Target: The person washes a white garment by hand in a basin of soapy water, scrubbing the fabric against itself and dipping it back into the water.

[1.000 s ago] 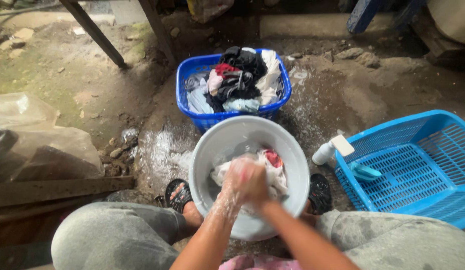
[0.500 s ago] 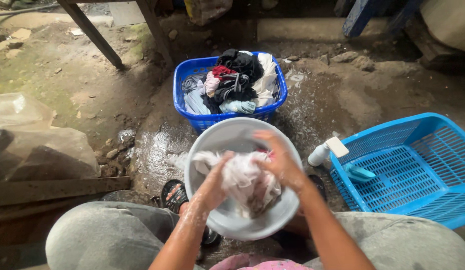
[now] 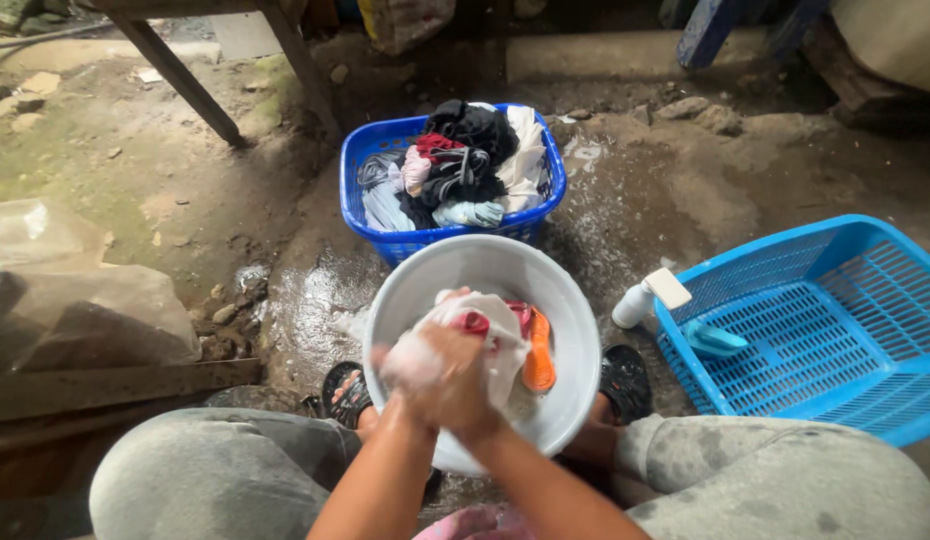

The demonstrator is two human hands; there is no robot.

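Both hands, left and right, soapy and pressed together, clamped on a white cloth with red patches, bunched and wet, held over the white basin beside an orange brush inside it.

Ahead of my knees sits a dark blue basket heaped with mixed clothes. To my right a light blue slatted crate lies on the wet dirt floor, a blue scoop inside it and a white bottle just beside its corner. Wooden table legs stand beyond on the left.
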